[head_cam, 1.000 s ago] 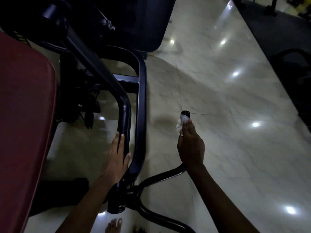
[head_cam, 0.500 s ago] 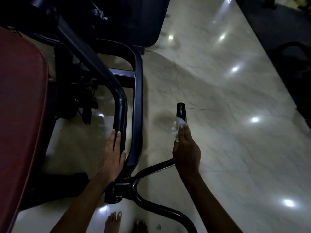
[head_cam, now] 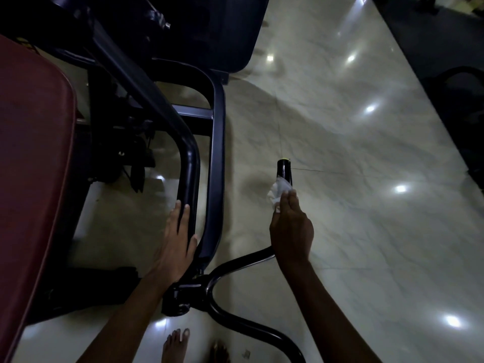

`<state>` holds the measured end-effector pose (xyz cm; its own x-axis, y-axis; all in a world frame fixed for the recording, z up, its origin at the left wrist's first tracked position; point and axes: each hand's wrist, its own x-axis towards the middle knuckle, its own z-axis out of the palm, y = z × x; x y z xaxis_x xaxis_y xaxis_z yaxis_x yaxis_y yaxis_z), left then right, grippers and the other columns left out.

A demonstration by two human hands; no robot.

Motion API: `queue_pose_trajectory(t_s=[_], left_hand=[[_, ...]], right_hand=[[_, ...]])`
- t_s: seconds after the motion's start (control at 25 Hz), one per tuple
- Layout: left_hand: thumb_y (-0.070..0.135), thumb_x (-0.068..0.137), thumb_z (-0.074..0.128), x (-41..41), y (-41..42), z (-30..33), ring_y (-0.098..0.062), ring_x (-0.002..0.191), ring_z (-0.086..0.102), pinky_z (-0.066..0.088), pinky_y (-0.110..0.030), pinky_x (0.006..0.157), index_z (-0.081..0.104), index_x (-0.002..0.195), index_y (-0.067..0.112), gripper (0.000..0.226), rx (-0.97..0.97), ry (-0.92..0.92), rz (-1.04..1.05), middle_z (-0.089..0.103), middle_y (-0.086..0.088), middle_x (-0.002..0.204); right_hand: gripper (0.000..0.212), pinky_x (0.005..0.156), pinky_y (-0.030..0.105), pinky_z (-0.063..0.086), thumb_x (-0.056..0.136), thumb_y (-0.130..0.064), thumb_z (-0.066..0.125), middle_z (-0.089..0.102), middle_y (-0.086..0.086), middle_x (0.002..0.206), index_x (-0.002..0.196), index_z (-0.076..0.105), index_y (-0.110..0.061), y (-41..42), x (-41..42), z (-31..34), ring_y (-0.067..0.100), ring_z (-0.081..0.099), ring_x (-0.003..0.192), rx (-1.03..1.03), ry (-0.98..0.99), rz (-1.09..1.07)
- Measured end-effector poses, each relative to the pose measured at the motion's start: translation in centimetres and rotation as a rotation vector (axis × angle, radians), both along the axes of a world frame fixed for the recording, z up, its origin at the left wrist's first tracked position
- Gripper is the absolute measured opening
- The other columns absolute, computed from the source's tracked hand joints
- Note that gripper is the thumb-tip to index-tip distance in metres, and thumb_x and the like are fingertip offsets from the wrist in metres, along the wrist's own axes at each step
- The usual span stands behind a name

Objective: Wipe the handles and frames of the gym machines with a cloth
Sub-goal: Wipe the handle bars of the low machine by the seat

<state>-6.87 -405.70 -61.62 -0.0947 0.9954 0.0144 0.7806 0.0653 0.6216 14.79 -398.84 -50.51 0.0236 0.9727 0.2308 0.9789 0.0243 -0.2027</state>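
A black curved handle bar (head_cam: 243,260) rises from a pivot near my feet, ending in a black grip (head_cam: 284,170). My right hand (head_cam: 290,229) wraps a crumpled white cloth (head_cam: 277,191) around the grip's lower part; the grip's top end shows above the cloth. My left hand (head_cam: 176,244) rests with straight fingers on the black padded frame tube (head_cam: 190,163) of the machine, thumb on its right side.
A dark red seat pad (head_cam: 34,163) fills the left. A second black frame tube (head_cam: 218,153) runs beside the padded one. A dark panel (head_cam: 209,30) sits at the top. Shiny pale marble floor (head_cam: 353,205) spreads right, with dark matting (head_cam: 432,35) beyond. My bare feet (head_cam: 175,344) are at the bottom.
My right hand and the cloth have slid down the grip over the last second, baring more of its black top end. The left hand has stayed on the frame tube.
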Motion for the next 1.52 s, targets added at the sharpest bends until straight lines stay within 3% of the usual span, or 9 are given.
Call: queue_pose_trajectory(t_s=[0.2, 0.44, 0.56, 0.8, 0.92, 1.0, 1.08, 1.24, 1.52], left_hand=[[0.014, 0.092, 0.057, -0.7, 2.4, -0.4, -0.028, 0.147, 0.007, 0.013, -0.033, 0.114, 0.011, 0.152, 0.007, 0.076, -0.043, 0.023, -0.017, 0.000, -0.009, 0.160], [0.027, 0.090, 0.044, -1.4, 4.9, -0.8, -0.028, 0.147, 0.004, 0.015, -0.042, 0.117, 0.012, 0.151, 0.003, 0.074, -0.002, 0.038, -0.063, 0.002, -0.014, 0.160], [0.026, 0.089, 0.045, -1.3, 5.7, -0.8, -0.030, 0.146, 0.006, 0.015, -0.042, 0.116, 0.012, 0.151, 0.003, 0.074, 0.011, 0.043, -0.064, 0.002, -0.015, 0.160], [0.014, 0.088, 0.058, -1.1, 5.8, -0.8, -0.032, 0.146, 0.007, 0.018, -0.044, 0.115, 0.010, 0.151, 0.004, 0.080, 0.006, 0.044, -0.048, -0.001, -0.013, 0.160], [0.012, 0.089, 0.061, -1.0, 5.6, -0.5, -0.032, 0.146, 0.007, 0.017, -0.042, 0.115, 0.011, 0.151, 0.003, 0.081, -0.024, 0.044, -0.034, -0.001, -0.013, 0.160], [0.012, 0.090, 0.060, -0.8, 5.3, -0.5, -0.032, 0.146, 0.007, 0.017, -0.042, 0.115, 0.012, 0.151, 0.003, 0.079, -0.017, 0.045, -0.026, 0.001, -0.014, 0.160], [0.012, 0.090, 0.059, -0.5, 4.8, -0.5, -0.033, 0.145, 0.011, 0.018, -0.041, 0.115, 0.015, 0.151, 0.003, 0.076, -0.010, 0.070, -0.005, 0.004, -0.015, 0.159], [0.013, 0.093, 0.055, 0.4, 3.7, -0.4, -0.035, 0.145, 0.012, 0.023, -0.042, 0.112, 0.015, 0.152, 0.007, 0.071, -0.016, 0.053, 0.040, 0.004, -0.012, 0.160], [0.017, 0.097, 0.049, 0.6, 1.7, -0.3, -0.036, 0.145, 0.010, 0.020, -0.044, 0.115, 0.014, 0.152, 0.009, 0.066, -0.043, 0.063, 0.033, 0.000, -0.012, 0.160]], right_hand=[[0.039, 0.056, 0.032, 0.054, 0.081, -0.004, 0.067, 0.063, 0.019, 0.122, 0.119, 0.062, 0.002, 3.4, -0.6, 0.4, 0.035, 0.070, 0.075, -0.021, -0.025, 0.006], [0.040, 0.076, 0.036, 0.052, 0.095, -0.012, 0.048, 0.052, 0.013, 0.138, 0.133, 0.049, -0.001, 7.0, -1.1, 1.0, 0.036, 0.064, 0.099, -0.020, -0.052, 0.011], [0.039, 0.071, 0.034, 0.051, 0.093, -0.014, 0.049, 0.056, 0.014, 0.133, 0.131, 0.051, -0.003, 8.2, -1.0, 1.2, 0.034, 0.066, 0.093, -0.026, -0.015, 0.004], [0.024, 0.063, 0.021, 0.034, 0.086, -0.008, 0.056, 0.071, 0.010, 0.093, 0.107, 0.066, -0.008, 8.6, -1.2, 2.0, 0.027, 0.066, 0.079, 0.026, 0.178, -0.082], [0.018, 0.060, 0.022, 0.035, 0.089, -0.014, 0.056, 0.071, 0.013, 0.080, 0.091, 0.072, -0.005, 9.3, -0.7, 2.1, 0.025, 0.065, 0.072, -0.016, 0.378, -0.182], [0.034, 0.050, 0.020, 0.031, 0.091, -0.022, 0.057, 0.060, 0.008, 0.058, 0.062, 0.063, -0.006, 9.5, 0.3, 2.4, 0.018, 0.056, 0.056, -0.099, 0.530, -0.215], [0.048, 0.041, 0.016, 0.027, 0.091, -0.026, 0.058, 0.040, 0.000, 0.045, 0.047, 0.043, -0.014, 9.0, 1.2, 2.5, 0.010, 0.039, 0.043, -0.172, 0.652, -0.261], [0.051, 0.050, 0.023, 0.032, 0.089, -0.027, 0.057, 0.031, -0.004, 0.043, 0.045, 0.034, -0.017, 7.3, 2.3, 2.3, 0.010, 0.034, 0.042, -0.263, 0.763, -0.297], [0.046, 0.051, 0.028, 0.040, 0.092, -0.032, 0.056, 0.047, 0.006, 0.052, 0.055, 0.053, -0.004, 2.0, 3.6, 1.8, 0.018, 0.047, 0.052, -0.344, 0.830, -0.295]])
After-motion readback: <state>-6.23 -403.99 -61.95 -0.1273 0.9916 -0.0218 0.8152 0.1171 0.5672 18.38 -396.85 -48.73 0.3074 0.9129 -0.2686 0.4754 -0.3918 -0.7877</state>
